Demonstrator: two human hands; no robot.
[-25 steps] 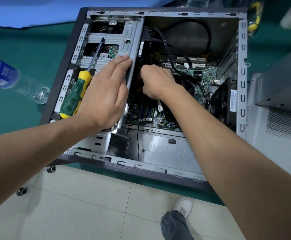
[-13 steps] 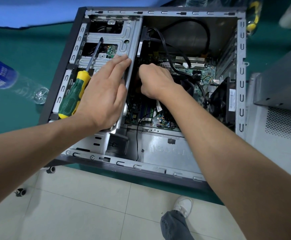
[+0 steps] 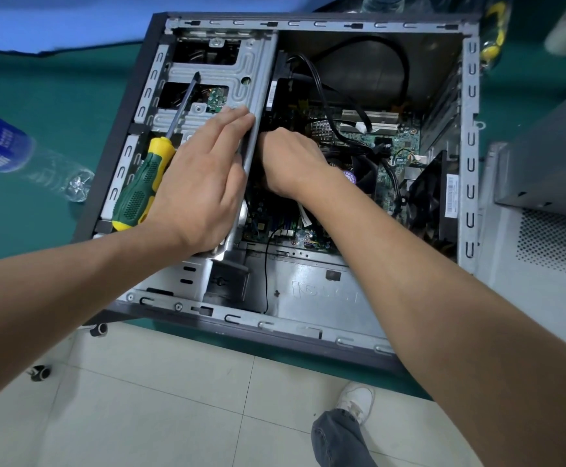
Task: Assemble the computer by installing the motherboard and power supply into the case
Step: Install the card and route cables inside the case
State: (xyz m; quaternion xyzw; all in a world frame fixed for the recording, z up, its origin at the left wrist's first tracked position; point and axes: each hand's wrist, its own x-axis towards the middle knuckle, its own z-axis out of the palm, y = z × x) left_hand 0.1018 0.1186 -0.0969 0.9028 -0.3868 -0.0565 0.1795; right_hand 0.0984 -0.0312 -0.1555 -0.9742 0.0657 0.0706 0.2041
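Case (image 3: 470,136) lies open on its side on the green table (image 3: 56,106), its near edge hanging just over the table's near edge. Motherboard (image 3: 386,156) sits inside, toward the case's right half, black cables looped over it. Left hand (image 3: 197,183) lies flat, fingers straight, on the metal drive cage (image 3: 221,79) in the case's left half (thumb side hidden). Right hand (image 3: 291,163) reaches down beside the cage's right edge, fingers curled out of sight, so cannot tell what it holds. Screwdriver (image 3: 143,187), green and yellow, rests on the cage just beside the left hand. Plastic bottle (image 3: 2,143) lies near the table's left edge.
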